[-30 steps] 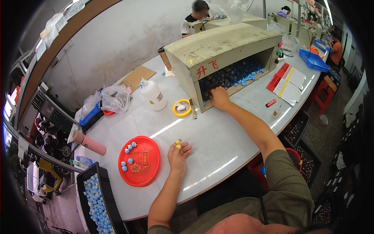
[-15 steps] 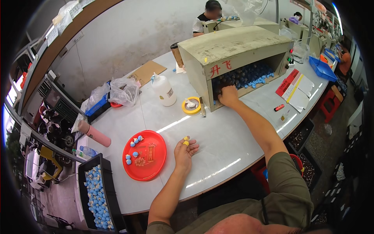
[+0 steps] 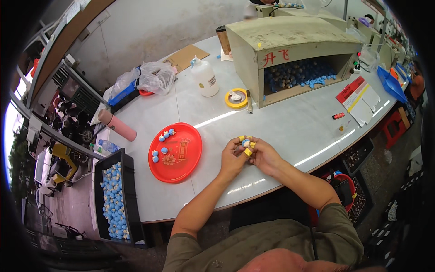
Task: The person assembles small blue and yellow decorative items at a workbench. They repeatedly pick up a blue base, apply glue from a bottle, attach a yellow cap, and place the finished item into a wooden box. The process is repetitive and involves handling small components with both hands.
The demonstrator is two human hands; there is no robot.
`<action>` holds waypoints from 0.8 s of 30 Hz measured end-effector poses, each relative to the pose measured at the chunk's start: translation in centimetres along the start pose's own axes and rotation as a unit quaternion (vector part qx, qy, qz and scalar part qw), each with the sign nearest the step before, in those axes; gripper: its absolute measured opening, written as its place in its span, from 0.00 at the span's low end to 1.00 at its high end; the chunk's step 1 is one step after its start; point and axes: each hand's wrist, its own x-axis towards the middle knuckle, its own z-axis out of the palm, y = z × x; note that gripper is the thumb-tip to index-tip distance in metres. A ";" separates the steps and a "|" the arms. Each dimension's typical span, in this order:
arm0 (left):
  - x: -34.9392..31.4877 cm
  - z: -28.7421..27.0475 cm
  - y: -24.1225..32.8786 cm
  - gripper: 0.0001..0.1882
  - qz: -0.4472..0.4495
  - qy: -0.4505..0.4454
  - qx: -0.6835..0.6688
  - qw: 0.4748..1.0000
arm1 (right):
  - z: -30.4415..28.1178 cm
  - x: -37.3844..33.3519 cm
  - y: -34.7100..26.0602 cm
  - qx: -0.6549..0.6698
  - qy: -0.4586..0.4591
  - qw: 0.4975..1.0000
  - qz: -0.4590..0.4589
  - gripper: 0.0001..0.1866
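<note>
Just above the table's near side, my left hand (image 3: 231, 159) and my right hand (image 3: 266, 159) meet fingertip to fingertip. Between them is a small blue and whitish ball-shaped piece (image 3: 246, 143), and the fingers of both hands close round it. Yellow wraps cover several of my fingertips. To the left lies a round red tray (image 3: 190, 156) carrying several small blue balls (image 3: 155, 159) with pale tops. Farther off stands a cream metal box (image 3: 248, 59) with an open front; a heap of dark and blue pieces (image 3: 290, 75) fills its inside.
A black bin (image 3: 127, 181) of blue balls sits at the table's left edge. Beyond the tray are a pink bottle (image 3: 118, 125), a white squeeze bottle (image 3: 205, 79) and a yellow tape roll (image 3: 235, 105). Papers (image 3: 358, 99) and a red lighter-like object (image 3: 338, 116) lie right.
My right hand has come out of the metal box and back to my left hand. A blue piece now shows between them. The view has shifted, with the table sitting higher.
</note>
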 end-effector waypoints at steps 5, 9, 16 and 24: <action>0.5 -0.7 -0.7 0.21 -0.040 0.045 -0.032 0.998 | 0.6 -0.9 -0.2 -0.037 0.066 0.997 -0.013 0.15; 0.5 -1.2 1.5 0.24 -0.151 0.067 -0.069 0.984 | -4.7 -3.4 -0.9 -0.275 0.147 0.884 -0.348 0.21; 0.6 -0.4 2.7 0.19 -0.259 0.009 -0.112 0.959 | -19.0 -12.4 -10.2 -0.565 0.621 0.379 -0.390 0.35; 0.2 -0.6 3.1 0.18 -0.259 -0.032 -0.030 0.965 | -20.8 -10.9 -13.1 -0.556 0.536 0.565 -0.291 0.22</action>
